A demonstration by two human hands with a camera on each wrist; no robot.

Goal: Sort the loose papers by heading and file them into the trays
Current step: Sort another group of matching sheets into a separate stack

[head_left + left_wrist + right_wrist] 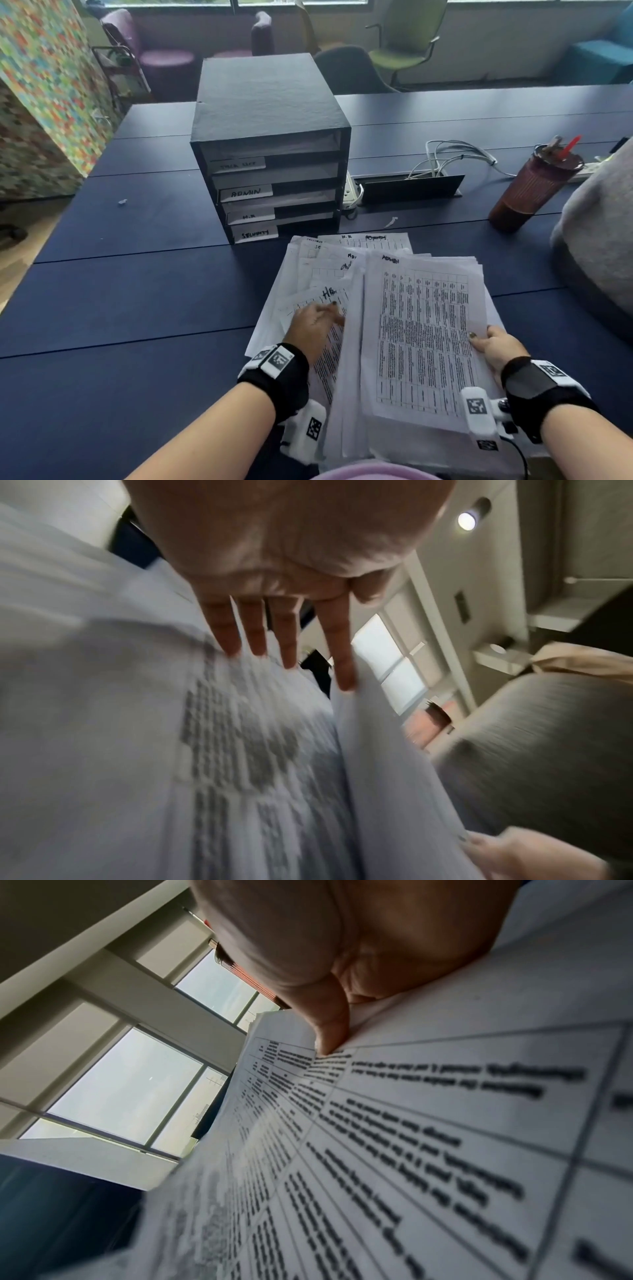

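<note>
Spreading across the lower middle of the head view, the loose papers (329,274) lie in an untidy fan on the dark blue worktop (137,308), just in front of the black tray unit (270,150). Headings such as "ADMIN" and "H.R" show on several sheets. The unit stands above the centre of the frame with four slots, and the labels that can be read say "ADMIN", "H.R" and "SECURITY"; the top label is too faint to read.

At lower right, the right hand (496,349) holds a thick bundle (424,335) headed "ADMIN" by its right edge, thumb on top of the printed table, so its grip is closed on the bundle. At lower centre, the left hand (315,325) lies on a sheet marked "H.R", fingers (287,634) straight and spread, touching the paper and gripping nothing.

A dark red tumbler (534,185) with a straw stands at the right edge, near white cables (455,154).
</note>
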